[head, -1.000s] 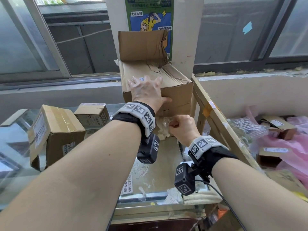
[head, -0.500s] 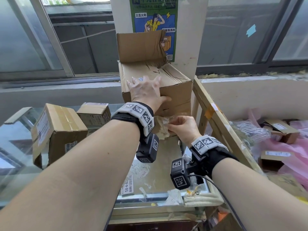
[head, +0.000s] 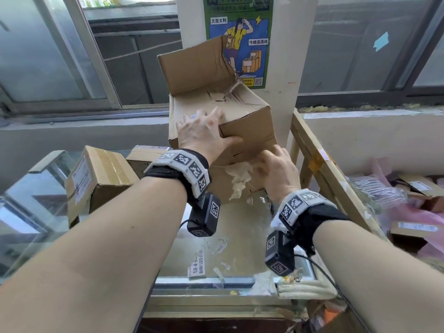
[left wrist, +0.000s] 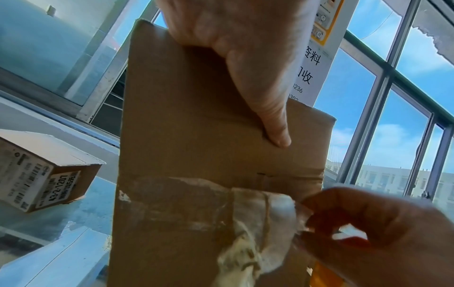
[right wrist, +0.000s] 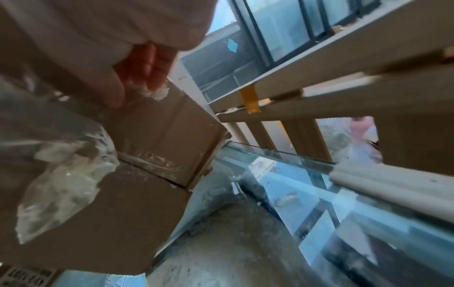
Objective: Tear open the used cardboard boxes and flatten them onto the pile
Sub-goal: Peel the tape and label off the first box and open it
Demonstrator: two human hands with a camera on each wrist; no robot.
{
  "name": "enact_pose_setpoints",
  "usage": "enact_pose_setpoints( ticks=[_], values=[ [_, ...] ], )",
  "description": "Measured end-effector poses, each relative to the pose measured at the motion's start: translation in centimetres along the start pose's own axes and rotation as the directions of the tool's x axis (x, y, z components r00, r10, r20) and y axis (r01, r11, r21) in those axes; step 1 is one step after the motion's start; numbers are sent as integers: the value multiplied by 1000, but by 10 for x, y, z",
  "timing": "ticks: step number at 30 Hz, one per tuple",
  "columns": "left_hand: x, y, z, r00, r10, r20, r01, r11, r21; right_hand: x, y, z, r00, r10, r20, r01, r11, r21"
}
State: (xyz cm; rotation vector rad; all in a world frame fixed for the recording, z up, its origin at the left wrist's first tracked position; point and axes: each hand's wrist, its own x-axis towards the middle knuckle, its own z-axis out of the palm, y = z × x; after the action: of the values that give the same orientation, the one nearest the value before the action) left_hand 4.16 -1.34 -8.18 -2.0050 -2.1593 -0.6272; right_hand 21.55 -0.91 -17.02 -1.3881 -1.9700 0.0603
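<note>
Item one: the cardboard box (head: 242, 131), which I hold tilted above the glass counter (head: 31, 212), in front of the white pillar (head: 283, 56) with its green poster (head: 240, 39). One top flap (head: 194, 66) stands upright and is torn along its right edge.

Item two: my left hand (head: 204, 133), fingers spread over the box's upper face and thumb pressed on the near side; the left wrist view shows the thumb (left wrist: 265, 108) flat against the cardboard.

Item three: my right hand (head: 276, 174), at the box's lower right corner, fingertips closed in a pinch on a strip of clear packing tape (left wrist: 260, 219) with paper fuzz stuck to it, partly peeled from the bottom seam.

Item four: two smaller closed boxes on the counter to the left, a taped one (head: 96, 181) and a labelled one (left wrist: 41, 170) behind it.

Item five: a wooden frame (head: 322, 169) just to the right of the held box, with pink bags (head: 427, 217) and more parcels beyond it.
</note>
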Motion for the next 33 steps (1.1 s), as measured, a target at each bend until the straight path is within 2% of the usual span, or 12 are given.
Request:
enact_pose_setpoints(
  ticks=[1,3,7,10,13,15,17,21,25,28,33],
  values=[
    [0,-3,-1,1000,4,2,-4,1000,-14,3,-7,-2,988,-149,-33,147,987,-68],
    [1,-12,-4,1000,20,-2,-20,999,-32,10,-12,3,943,-326,-71,309,933,-183],
    [1,-27,-10,999,30,16,-29,997,-69,16,-30,5,900,-436,3,408,840,-357],
    [6,-22,-21,998,-2,64,3,1000,-11,22,-41,8,839,-545,11,506,771,-385],
    [10,-4,-23,991,97,92,-98,995,5,24,-48,13,781,-625,24,589,722,-365],
    [9,0,-23,972,155,176,-154,988,-21,20,-53,16,769,-637,53,613,711,-344],
    [13,-5,-23,965,160,208,-158,987,-26,20,-55,19,760,-648,56,624,703,-342],
    [13,-12,-16,981,153,120,-157,987,23,23,-59,17,736,-670,101,655,665,-360],
    [12,-13,-7,985,170,42,-171,985,33,25,-67,14,772,-594,226,630,671,-390],
    [11,-6,-4,976,218,-3,-217,975,46,24,-67,14,801,-557,219,594,699,-398],
    [13,9,1,958,287,26,-288,954,79,15,-62,9,835,-497,237,549,721,-423]
  ],
)
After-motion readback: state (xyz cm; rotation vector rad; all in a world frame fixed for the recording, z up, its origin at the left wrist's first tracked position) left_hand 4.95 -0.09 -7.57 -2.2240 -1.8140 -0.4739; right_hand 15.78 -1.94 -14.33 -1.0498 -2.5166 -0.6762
